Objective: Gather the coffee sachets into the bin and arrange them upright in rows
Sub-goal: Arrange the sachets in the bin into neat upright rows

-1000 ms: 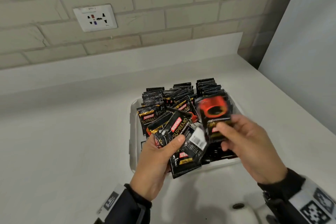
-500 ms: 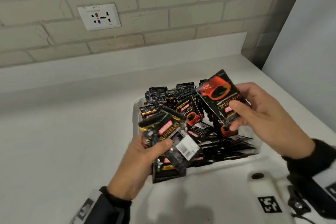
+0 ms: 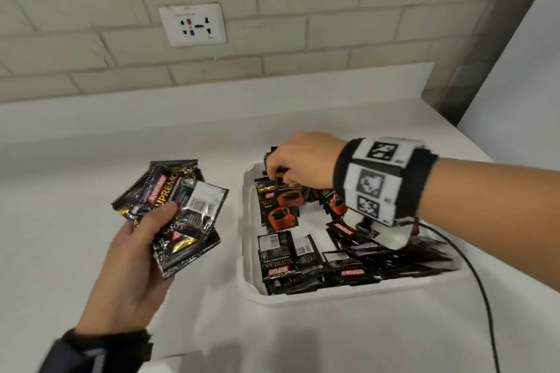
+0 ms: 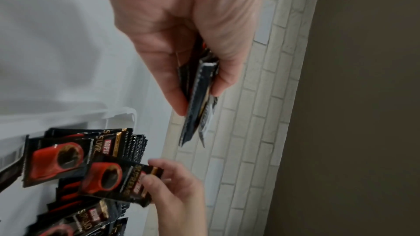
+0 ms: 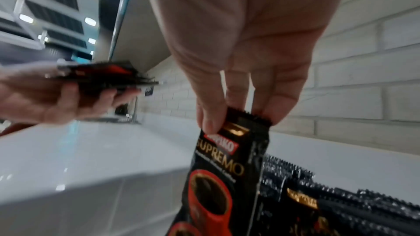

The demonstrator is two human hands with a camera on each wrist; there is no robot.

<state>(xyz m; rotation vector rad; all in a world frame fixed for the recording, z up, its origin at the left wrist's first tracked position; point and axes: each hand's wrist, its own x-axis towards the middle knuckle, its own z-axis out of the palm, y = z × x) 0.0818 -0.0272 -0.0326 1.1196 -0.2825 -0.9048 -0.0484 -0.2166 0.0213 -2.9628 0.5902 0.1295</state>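
Over the white bin (image 3: 248, 251), the right hand (image 3: 303, 160) pinches one shiny black sachet (image 5: 227, 177) by its zigzag top. Beside it, the left hand (image 3: 133, 254) grips a bunch of flat sachets (image 3: 175, 209)

A white counter (image 3: 91, 175) is backed by a pale brick wall (image 3: 303, 24), where a white socket plate (image 3: 192, 24) is mounted.

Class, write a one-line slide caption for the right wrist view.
Right hand pinches one coffee sachet by its top edge beside upright rows.
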